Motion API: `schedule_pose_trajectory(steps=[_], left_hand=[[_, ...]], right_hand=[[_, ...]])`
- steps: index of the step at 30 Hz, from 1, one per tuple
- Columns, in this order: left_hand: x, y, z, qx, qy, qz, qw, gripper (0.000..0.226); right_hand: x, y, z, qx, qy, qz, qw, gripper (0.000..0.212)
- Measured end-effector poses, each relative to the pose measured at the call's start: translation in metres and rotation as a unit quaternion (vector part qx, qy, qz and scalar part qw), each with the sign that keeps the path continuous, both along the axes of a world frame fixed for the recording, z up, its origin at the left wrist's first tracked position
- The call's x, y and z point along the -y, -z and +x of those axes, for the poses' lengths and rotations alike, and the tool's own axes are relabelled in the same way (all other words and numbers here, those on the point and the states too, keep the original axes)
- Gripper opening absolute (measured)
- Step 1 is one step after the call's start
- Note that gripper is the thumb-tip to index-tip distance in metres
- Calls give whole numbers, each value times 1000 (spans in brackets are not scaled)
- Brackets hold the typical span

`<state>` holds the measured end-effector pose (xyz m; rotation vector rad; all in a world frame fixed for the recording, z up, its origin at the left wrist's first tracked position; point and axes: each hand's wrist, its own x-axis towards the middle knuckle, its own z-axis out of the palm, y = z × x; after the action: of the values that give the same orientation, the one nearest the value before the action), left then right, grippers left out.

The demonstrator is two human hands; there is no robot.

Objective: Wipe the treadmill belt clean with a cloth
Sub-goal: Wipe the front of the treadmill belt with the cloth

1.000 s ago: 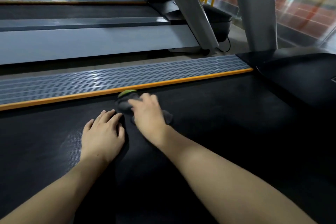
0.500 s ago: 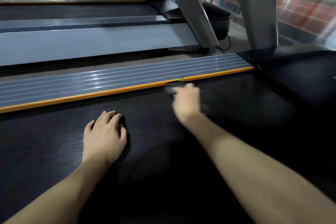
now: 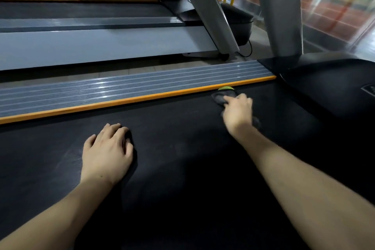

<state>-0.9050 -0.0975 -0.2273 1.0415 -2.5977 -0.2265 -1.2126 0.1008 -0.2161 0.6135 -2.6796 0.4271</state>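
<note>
Head view, belt: black, finely dimpled rubber, matte, under both hands.
Side rail: ribbed grey metal with an orange strip, beyond the hands.
Writing: "ESS" on a slanted silver upright.
Cloth: dark grey, crumpled, green edge, beneath the right fingers, just beside the orange strip.
Right hand: fingers curled onto the cloth, pressing it to the belt.
Left hand: flat, palm down, fingers relaxed on bare belt.
</note>
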Motion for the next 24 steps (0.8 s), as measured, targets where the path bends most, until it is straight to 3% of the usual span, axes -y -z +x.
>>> schedule_pose_trajectory(steps=[3, 5, 7, 9, 13, 17, 20, 24], left_hand=[[0, -1, 1, 8, 5, 1, 1000, 26], [0, -2, 4, 8, 9, 8, 1000, 28], [0, -2, 6, 10, 10, 9, 1000, 33], [1, -2, 7, 12, 7, 9, 1000, 34], [1, -1, 2, 14, 7, 5, 1000, 30], [0, -1, 1, 9, 3, 4, 1000, 26], [0, -3, 1, 13, 11, 5, 1000, 28], [-2, -5, 6, 8, 13, 10, 1000, 32]], right_hand=[[65, 6, 89, -2, -93, -16, 996, 24], [86, 10, 150, 31, -213, -48, 975, 24], [78, 5, 161, 33, -300, -54, 952, 29], [49, 6, 122, -17, -292, -73, 954, 30], [-45, 9, 12, -44, -122, -50, 990, 29], [-40, 11, 23, -43, -10, -78, 996, 25], [26, 14, 102, -66, -120, -113, 984, 24], [63, 4, 182, 28, -304, -88, 948, 31]])
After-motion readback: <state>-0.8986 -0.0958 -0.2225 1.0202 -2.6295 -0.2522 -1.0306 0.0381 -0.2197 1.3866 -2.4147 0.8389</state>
